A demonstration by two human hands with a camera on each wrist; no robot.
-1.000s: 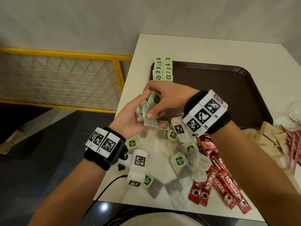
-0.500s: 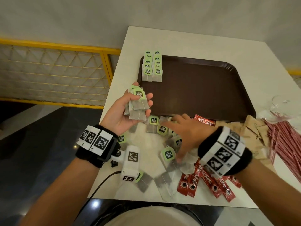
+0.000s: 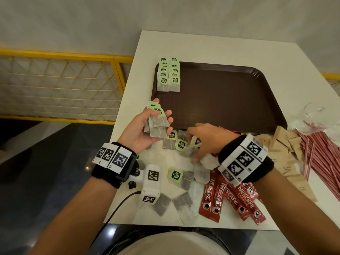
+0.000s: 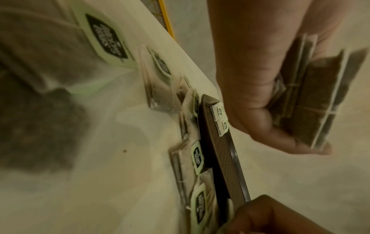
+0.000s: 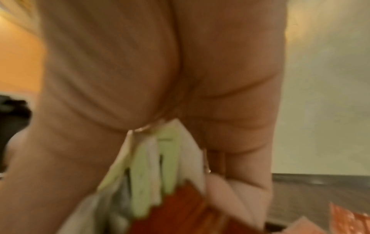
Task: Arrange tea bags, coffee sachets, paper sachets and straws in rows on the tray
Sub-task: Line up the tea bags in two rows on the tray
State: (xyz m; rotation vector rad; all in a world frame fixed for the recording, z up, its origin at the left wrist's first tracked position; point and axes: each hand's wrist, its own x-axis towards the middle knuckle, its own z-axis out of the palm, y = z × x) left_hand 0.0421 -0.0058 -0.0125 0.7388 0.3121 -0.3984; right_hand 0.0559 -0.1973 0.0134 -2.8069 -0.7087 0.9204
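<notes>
A brown tray (image 3: 230, 100) lies on the white table (image 3: 202, 45). Two short rows of green-tagged tea bags (image 3: 168, 78) overlap at its far left corner. My left hand (image 3: 161, 115) holds a stack of tea bags (image 3: 156, 122) just off the tray's near left corner; the left wrist view shows this stack (image 4: 320, 98) between thumb and fingers. My right hand (image 3: 195, 146) is down in the loose tea bags (image 3: 176, 175), fingers curled on a few. In the right wrist view those tea bags (image 5: 152, 166) sit pinched in the right hand (image 5: 180, 142), beside a red sachet (image 5: 180, 205).
Red coffee sachets (image 3: 226, 197) lie near the table's front edge. To the right are brown paper sachets (image 3: 281, 150), red straws (image 3: 322, 157) and a clear glass (image 3: 312, 115). A yellow railing (image 3: 117, 74) stands left of the table, with dark floor below.
My right hand left the stack in my left hand, moved down and right to the loose tea bags, and now curls on some. The left hand stays put with its stack.
</notes>
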